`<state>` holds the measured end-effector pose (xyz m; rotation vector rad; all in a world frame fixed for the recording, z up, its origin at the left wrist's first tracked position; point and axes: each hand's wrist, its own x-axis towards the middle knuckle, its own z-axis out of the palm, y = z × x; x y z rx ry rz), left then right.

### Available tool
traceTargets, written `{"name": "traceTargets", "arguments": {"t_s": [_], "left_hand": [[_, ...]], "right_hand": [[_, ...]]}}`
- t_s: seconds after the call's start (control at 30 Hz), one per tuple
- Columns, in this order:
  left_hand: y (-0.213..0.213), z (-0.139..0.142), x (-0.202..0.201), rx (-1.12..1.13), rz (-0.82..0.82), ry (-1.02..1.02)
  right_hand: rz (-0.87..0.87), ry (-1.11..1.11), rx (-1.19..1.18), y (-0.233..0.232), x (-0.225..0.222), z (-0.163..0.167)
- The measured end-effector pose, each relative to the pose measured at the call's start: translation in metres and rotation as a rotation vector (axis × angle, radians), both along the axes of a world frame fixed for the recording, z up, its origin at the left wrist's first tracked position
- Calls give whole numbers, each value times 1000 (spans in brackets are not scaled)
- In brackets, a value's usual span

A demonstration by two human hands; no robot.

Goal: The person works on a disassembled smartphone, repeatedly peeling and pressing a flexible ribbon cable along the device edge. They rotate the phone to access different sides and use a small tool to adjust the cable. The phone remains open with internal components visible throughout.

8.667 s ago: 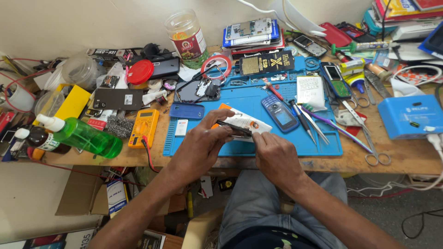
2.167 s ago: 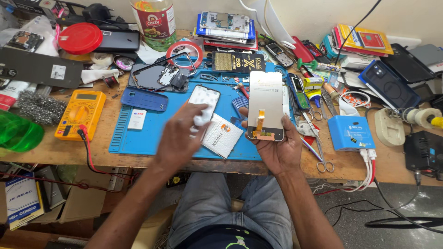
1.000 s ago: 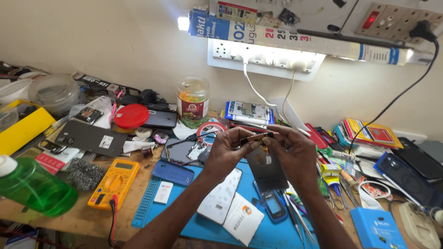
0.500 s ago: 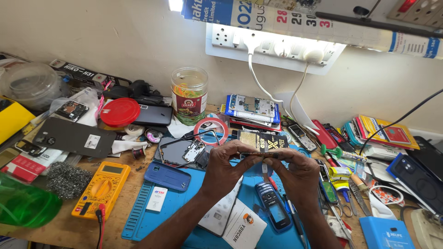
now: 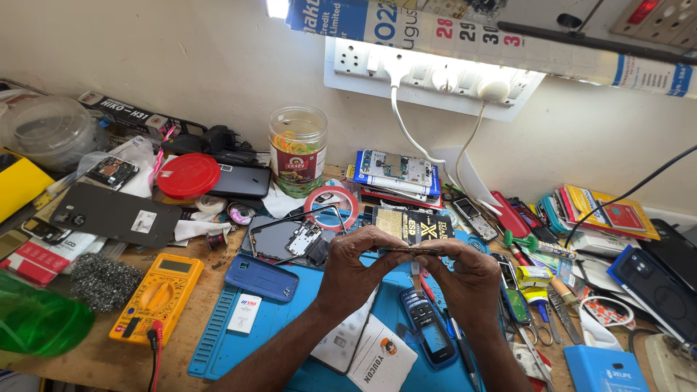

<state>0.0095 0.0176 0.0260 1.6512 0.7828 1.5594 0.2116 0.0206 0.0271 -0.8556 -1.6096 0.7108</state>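
- Both hands are raised over the blue mat on the desk, holding one thin dark panel edge-on between them.
- The left hand pinches the panel's left end with curled fingertips; the right hand pinches its right end the same way.
- To do this well, I judge the grip should stay light and even at both ends, on the edges only, so the thin piece neither bends nor twists, and it should be kept level in the lamp light for sighting along the edge.
- The panel looks very slim, straight and dark, seen almost as a line; its face is hidden from this angle.
- Below the hands lie a small keypad phone and white cards; a yellow meter sits to the left.
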Motion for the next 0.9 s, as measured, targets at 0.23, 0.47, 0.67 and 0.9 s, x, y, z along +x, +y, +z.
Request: {"name": "traceTargets", "arguments": {"t_s": [0.23,0.47,0.67,0.9], "left_hand": [[-1,0,0,15,4,-6],[3,0,2,-244,-104,-170],[6,1,0,-287,-95,-138],[4,-2,4,-286,-81,-108]], "right_hand": [[-16,-4,-12,-1,1,1],[32,169,-309,-2,-4,8],[203,391,-389,2,-7,8],[58,249,-444,4,-10,2]]}}
